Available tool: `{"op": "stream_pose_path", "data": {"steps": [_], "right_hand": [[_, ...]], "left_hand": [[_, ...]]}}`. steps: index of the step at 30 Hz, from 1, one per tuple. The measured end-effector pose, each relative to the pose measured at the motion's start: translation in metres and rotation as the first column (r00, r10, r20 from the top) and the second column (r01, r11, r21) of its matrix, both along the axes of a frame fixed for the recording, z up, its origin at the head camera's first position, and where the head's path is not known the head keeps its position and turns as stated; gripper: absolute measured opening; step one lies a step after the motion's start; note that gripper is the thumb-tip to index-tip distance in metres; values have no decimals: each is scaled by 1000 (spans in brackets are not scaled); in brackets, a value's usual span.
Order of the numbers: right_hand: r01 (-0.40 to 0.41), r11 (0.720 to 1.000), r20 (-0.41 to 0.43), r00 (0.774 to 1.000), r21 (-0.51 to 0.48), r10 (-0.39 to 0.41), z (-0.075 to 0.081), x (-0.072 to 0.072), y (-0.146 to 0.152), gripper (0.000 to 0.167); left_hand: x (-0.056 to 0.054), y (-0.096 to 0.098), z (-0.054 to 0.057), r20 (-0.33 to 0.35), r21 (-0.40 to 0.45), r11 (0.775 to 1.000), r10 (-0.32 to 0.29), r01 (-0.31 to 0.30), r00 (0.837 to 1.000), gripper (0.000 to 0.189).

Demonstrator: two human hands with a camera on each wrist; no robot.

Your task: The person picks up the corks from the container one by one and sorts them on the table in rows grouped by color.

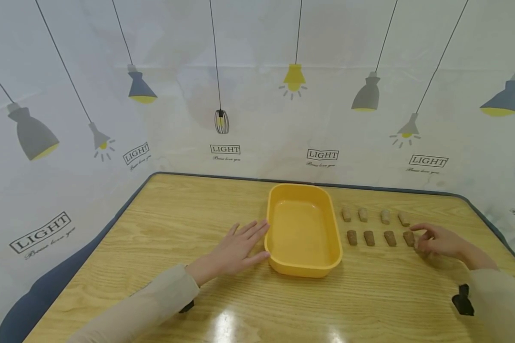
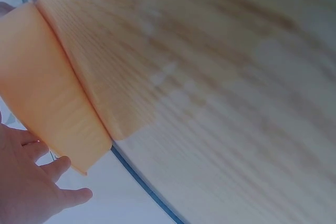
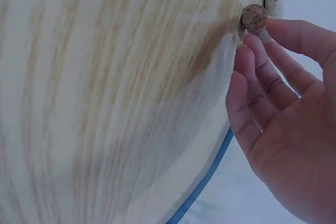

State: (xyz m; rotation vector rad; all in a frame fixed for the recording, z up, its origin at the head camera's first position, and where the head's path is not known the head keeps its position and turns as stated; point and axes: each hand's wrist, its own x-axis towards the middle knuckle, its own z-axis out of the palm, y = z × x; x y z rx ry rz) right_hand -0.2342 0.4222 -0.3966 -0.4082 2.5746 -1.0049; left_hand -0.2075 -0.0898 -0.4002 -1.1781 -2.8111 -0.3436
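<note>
A yellow rectangular basin [image 1: 302, 271] stands on the wooden table, its inside bare. Against its left rim rests my left hand [image 1: 236, 247], fingers spread and straight; the left wrist view shows the fingers by the basin's side wall [image 2: 52, 87]. My right hand [image 1: 442, 241] is at the right end of two rows of short brown corks. Its fingers are loosely bent beside the end cork [image 1: 409, 238] of the near row. In the right wrist view the thumb is at the edge of that cork [image 3: 255, 17], which still lies on the table; no firm grip shows.
Several other corks, such as the near row's left one [image 1: 352, 237] and the far row's left one [image 1: 346, 214], lie between basin and right hand. A white printed curtain [image 1: 262, 119] hangs behind the table [image 1: 189, 205]. Black straps show at both wrists.
</note>
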Motion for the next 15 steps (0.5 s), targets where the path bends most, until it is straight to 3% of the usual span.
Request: {"op": "stream_pose_path", "data": {"steps": [5,11,15], "right_hand": [[56,995,-138,989,85,-44,8,5,-3,40],[81,991,-316,948,109,-43,17,3,-8,35],[86,990,-374,927,110,-39,24,3,-16,36]], "left_hand": [[1,0,0,3,4,1000,2,-2,1000,70],[1,-1,2,8,0,1000,4,-4,1000,69],[1,-1,1,15,-11,1000,13,-13,1000,69]]}}
